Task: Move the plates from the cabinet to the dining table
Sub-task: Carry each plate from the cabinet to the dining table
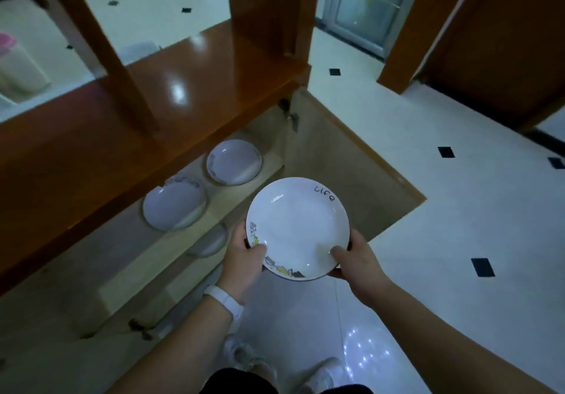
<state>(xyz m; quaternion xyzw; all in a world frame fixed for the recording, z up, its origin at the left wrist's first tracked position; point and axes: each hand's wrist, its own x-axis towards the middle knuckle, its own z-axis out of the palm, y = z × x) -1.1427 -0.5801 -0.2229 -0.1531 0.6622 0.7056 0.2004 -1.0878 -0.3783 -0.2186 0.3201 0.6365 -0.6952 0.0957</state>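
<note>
Head view: you hold one round white ceramic plate [298, 228] with both hands, out in front of the open cabinet and above the glossy white tiled floor [458, 210]. The plate has the word "Life" near its far rim and a small coloured drawing along its near-left rim.

Your left hand [244, 253] is curled round the plate's left edge, thumb on the top face over the drawing, fingers under the rim and mostly hidden. A white wristband [224, 299] sits on that wrist.

Your right hand [356, 259] is curled round the near-right edge, thumb pressed on the top face, fingers under the plate and out of sight. Both hands are partly closed, clamped on the rim, not fists.

Behind the plate, the brown wooden cabinet [91, 155] has a glossy brown counter top. Its lower compartment is open, with the door [351, 161] swung out to the right.

On the pale shelf [214, 210] inside sit two more white round plates with grey rim patterns: one further back [234, 162], one nearer and to its left [174, 202]. They lie near each other; touching or not, cannot tell. A third round dish [208, 240], blurred, shows lower down, just beside your left hand.

Your white shoes [244, 357] show at the bottom edge, on the floor.
</note>
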